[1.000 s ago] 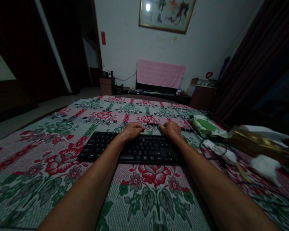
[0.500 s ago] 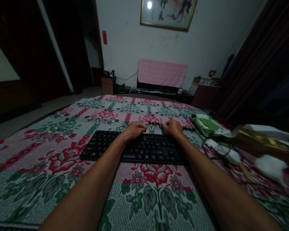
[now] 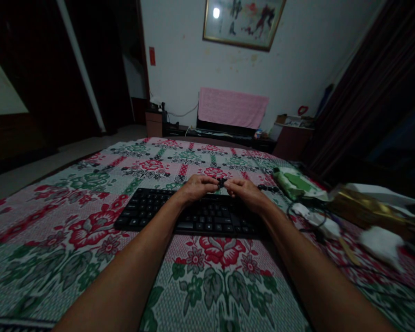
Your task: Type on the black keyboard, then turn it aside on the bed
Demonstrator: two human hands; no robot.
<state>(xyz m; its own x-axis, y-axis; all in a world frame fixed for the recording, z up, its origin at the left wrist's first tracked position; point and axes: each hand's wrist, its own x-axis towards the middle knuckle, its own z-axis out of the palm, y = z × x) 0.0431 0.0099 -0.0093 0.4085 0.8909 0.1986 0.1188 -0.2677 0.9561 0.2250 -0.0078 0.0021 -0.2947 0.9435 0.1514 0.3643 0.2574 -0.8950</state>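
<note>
A black keyboard point(image 3: 141, 208) lies flat across the flowered cloth, its middle and right partly covered by my forearms and hands. Above its back edge my left hand point(image 3: 201, 186) is closed, with the fingertips pressed together and pointing right. Facing it, my right hand point(image 3: 244, 190) pinches with thumb and forefinger. Between the two sets of fingertips shows a small black piece point(image 3: 222, 182), too small and dark to name. Small dark shapes point(image 3: 269, 188) lie on the cloth just right of my right hand.
The patterned cloth point(image 3: 90, 272) covers the broad surface before me. To the right are a green-and-white packet point(image 3: 297, 182), a gold box point(image 3: 370, 210), crumpled white material point(image 3: 382, 244) and dark cables. A pink towel point(image 3: 233, 107) hangs by the far wall.
My hands have come closer together behind the keyboard, the right moving left toward the left. A small black piece now shows between their fingertips. The view has shifted slightly.
</note>
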